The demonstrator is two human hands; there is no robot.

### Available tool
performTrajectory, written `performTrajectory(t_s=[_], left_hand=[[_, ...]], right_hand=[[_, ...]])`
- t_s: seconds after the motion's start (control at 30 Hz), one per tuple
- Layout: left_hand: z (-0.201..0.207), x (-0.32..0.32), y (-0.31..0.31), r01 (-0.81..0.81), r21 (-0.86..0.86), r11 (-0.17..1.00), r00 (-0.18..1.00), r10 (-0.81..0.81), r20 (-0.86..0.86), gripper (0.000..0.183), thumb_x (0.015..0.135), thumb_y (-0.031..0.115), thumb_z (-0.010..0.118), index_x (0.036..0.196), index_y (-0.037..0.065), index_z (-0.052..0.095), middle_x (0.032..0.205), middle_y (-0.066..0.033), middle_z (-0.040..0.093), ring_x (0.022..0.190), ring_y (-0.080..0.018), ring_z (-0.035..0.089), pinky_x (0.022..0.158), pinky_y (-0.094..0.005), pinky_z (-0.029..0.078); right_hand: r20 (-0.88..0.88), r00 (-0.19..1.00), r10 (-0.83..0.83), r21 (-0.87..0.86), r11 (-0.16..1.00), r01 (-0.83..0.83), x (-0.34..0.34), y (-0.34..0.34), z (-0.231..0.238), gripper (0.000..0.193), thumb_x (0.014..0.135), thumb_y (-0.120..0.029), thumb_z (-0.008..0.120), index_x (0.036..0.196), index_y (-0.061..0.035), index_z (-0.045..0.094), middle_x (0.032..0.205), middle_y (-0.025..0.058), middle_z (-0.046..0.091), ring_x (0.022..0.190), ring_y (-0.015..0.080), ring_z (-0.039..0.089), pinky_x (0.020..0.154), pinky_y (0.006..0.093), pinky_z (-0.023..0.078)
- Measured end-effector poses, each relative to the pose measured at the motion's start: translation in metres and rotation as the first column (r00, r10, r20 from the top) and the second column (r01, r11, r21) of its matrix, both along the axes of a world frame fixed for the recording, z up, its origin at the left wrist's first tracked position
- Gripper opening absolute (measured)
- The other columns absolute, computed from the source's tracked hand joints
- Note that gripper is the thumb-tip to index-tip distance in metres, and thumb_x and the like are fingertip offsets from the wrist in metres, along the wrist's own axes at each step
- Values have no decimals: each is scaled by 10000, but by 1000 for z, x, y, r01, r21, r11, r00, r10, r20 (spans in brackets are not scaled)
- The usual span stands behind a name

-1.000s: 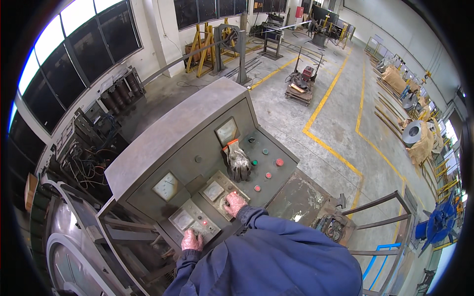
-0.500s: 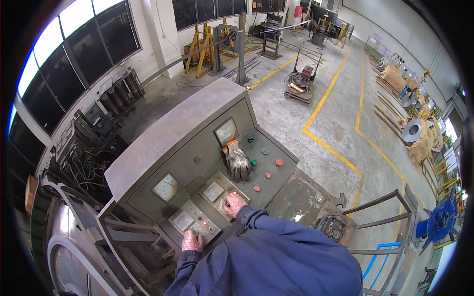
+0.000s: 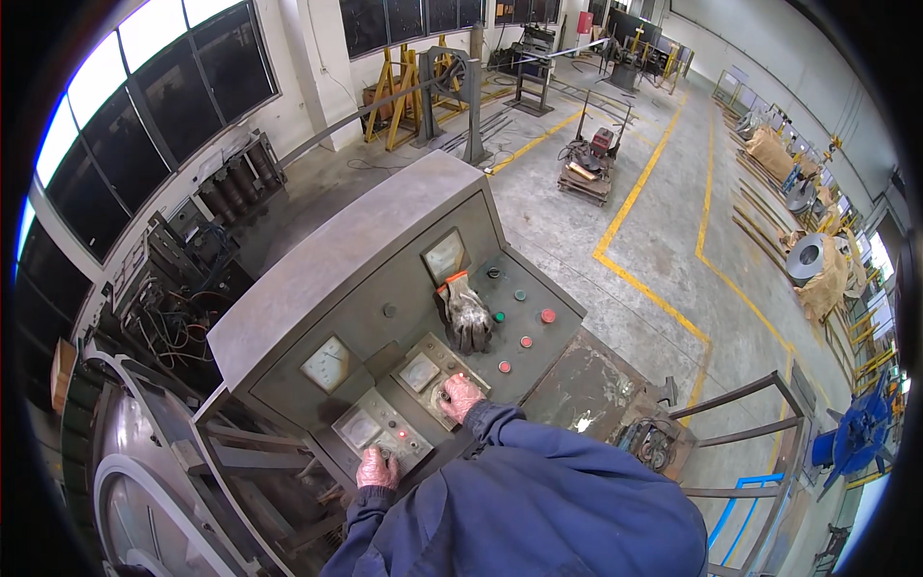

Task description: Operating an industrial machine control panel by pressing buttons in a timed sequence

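Observation:
A grey sloped control console (image 3: 336, 274) stands in front of me, with two small control modules set into it. On the left module (image 3: 353, 428), which has a dial meter and a lit red lamp, my left hand (image 3: 377, 470) has its fingers closed at a knob along the lower edge. The right module (image 3: 419, 372) also carries a meter, and my right hand (image 3: 462, 395) pinches a knob on it. Thin clear gloves cover both hands. Above the right hand, a soiled work glove (image 3: 467, 313) with an orange cuff lies on the console, its fingers pointing toward me.
Red and green push buttons (image 3: 526, 342) sit right of the glove. A larger dial meter (image 3: 327, 364) is on the upright face. Metal railings (image 3: 740, 395) stand at right, machinery (image 3: 135, 481) at left. Beyond are a loaded cart (image 3: 587, 165) and wrapped coils (image 3: 817, 269).
The view has shifted very slightly. Both hands stay at the same knobs, with no clear turning visible.

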State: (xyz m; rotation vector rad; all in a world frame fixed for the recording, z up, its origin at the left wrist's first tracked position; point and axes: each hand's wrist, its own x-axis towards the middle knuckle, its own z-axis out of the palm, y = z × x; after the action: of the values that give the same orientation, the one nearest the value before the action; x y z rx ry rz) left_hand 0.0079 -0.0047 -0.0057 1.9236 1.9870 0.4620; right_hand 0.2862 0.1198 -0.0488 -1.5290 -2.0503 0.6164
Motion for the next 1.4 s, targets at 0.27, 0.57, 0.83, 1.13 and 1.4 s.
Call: performTrajectory(t_s=[0.27,0.57,0.83,1.13,1.4], left_hand=[[4,0,-1,0,-14,1000,1000,1,14,375,868,314,691,1098,55,546,1017,-215,618,886,-438,641,759,-518,521],[2,1,3,1,-27,1000,1000,-2,-11,366,866,311,684,1097,65,542,1027,-208,625,903,-423,648,768,-512,529],[-7,-10,1,33,8,999,999,-34,29,339,876,319,663,1026,53,516,988,-194,613,882,-394,649,756,-500,526],[-47,-16,-6,-18,-49,999,989,25,145,305,863,259,636,1000,38,479,920,-189,591,841,-404,618,741,-484,530],[-39,-14,-3,-17,-53,998,997,21,76,274,920,299,580,1070,89,488,1010,-190,618,949,-369,653,801,-478,519]], right_hand=[[2,1000,12,27,1000,-12,0,-1,-1,316,829,-252,686,1073,-69,604,1087,206,582,1053,385,594,916,470,495],[-33,999,-32,62,998,34,2,-2,5,275,805,-200,707,1027,-63,623,1016,207,603,990,394,613,874,472,504],[45,999,29,139,990,-35,0,6,-13,289,790,-211,684,1023,-49,624,977,194,608,952,371,600,842,457,500],[18,1000,17,160,987,-19,-3,1,-6,261,774,-172,691,994,-37,652,934,168,610,832,342,615,753,428,518],[39,999,-2,96,995,-1,-5,4,-1,257,787,-140,723,1003,-21,649,988,195,612,890,358,624,812,428,525]])
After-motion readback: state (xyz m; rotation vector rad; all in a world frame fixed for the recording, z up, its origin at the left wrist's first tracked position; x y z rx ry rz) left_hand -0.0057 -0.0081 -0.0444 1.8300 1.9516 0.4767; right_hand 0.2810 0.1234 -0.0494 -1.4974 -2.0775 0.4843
